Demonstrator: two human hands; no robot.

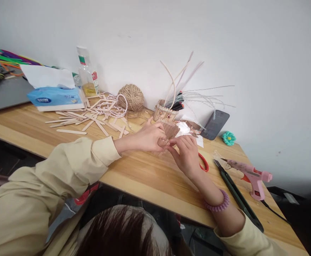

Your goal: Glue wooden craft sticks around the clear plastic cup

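A small cup-like piece made of wooden craft sticks (169, 128) is between my hands, just above the table. My left hand (153, 137) is closed around its left side. On the right, my right hand (185, 149) pinches at its near lower edge with thumb and fingertips; whether a small part is between them I cannot make out. Behind the piece stands a decorated craft-stick pot (164, 113) with trim and a red gem, holding pens and wires. The red handle of a pair of scissors (203, 162) shows beside my right wrist.
Loose craft sticks (83, 119), pearl strings (113, 106) and a twine ball (131, 96) lie left. Tissues (55, 97) and a glass bottle (88, 74) stand behind. A phone (215, 124), teal flower (228, 138), green utility knife (238, 195) and corded pink glue gun (251, 174) are right.
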